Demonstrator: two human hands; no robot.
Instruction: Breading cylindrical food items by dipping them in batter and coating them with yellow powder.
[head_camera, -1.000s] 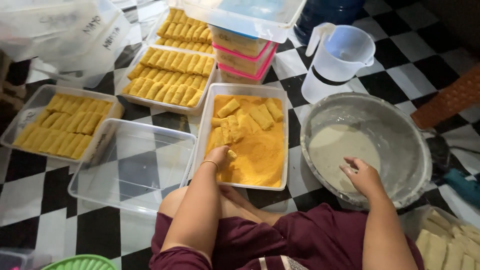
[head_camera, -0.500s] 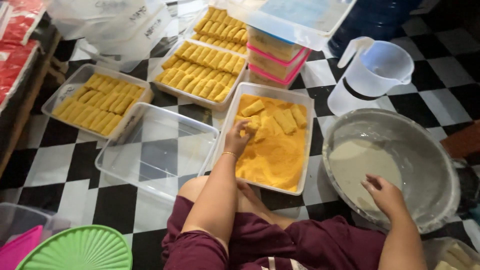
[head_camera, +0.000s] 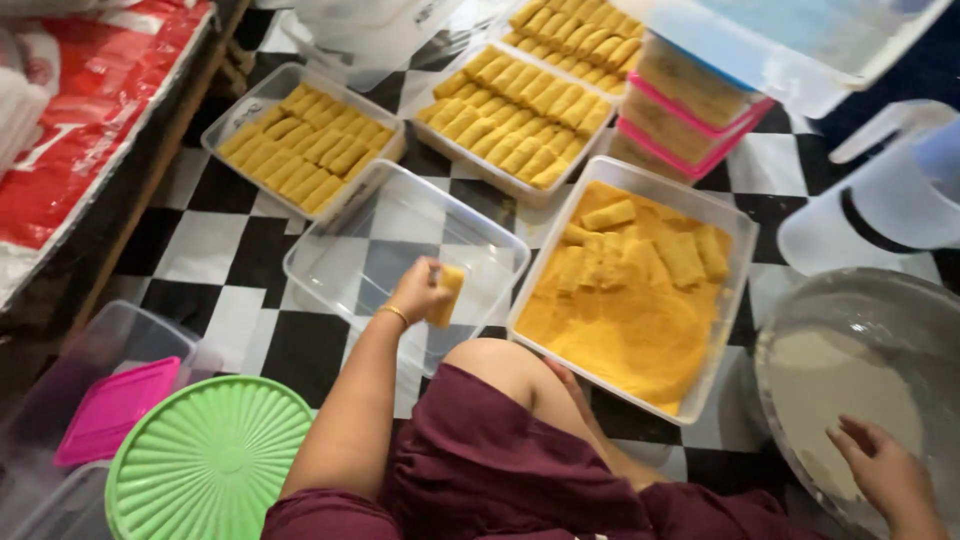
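Looking down from my head, my left hand is closed around a breaded roll, pinched between thumb and fingers, and I hold it over the empty clear tub that sits on the black-and-white tiled floor. A thin bracelet circles that wrist. My right hand lies at the lower right with its fingers spread loosely, holding nothing, resting at the near edge of the big round metal bowl of pale batter. Between my two hands stands the white tray of orange crumbs, with several coated rolls lying in its far half; my knee, in dark red cloth, is just in front of it. Beyond the empty tub are two trays packed with finished rolls in rows, one to the left and one further right. Stacked tubs with pink lids stand behind the crumb tray, and a clear plastic jug is beside them. Near my left elbow lie a round green lid and a pink lid.
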